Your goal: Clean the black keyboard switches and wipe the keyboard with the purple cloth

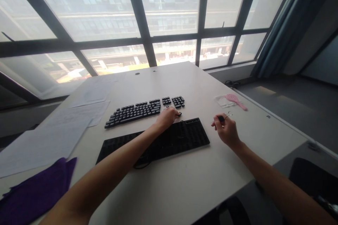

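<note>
Keycaps lie on the table laid out in keyboard order, in one large block and smaller groups to its right. Just below the smaller groups, my left hand pinches a small black keycap at its fingertips. Under my left forearm is a black keyboard base, partly covered by the arm; its keys appear to be off. To the right of the base, my right hand is raised and closed around a small keycap puller with a dark body and thin wire prongs sticking out.
A pink hairbrush lies on a clear plastic bag at the right. Paper sheets and a purple cloth lie along the left. The white table meets large windows behind; a chair stands right.
</note>
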